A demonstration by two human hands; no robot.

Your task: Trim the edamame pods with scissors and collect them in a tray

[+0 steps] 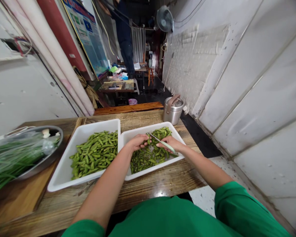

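Directly beneath the grip, pods (145,162) are lying in a tray (155,168), which is probably catching whatever drops. I'm having the left hand (140,141) pinch one pod (148,140), seemingly for steadiness, while the right hand (172,143) is gripping scissors (168,146), apparently angling the blades (153,136) toward it.

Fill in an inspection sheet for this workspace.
Surface: wooden table, shiny patches near the front edge.
Job's things: left tray and right tray, both holding green pods; scissors over the right tray.
Clutter: metal bowl with bagged greens; lidded metal pot.
Hands: left hand pinches a pod; right hand grips the scissors.
Cables: pale cable hanging by the poster.
Surroundings: bench, wall fan, another person in dark clothing.
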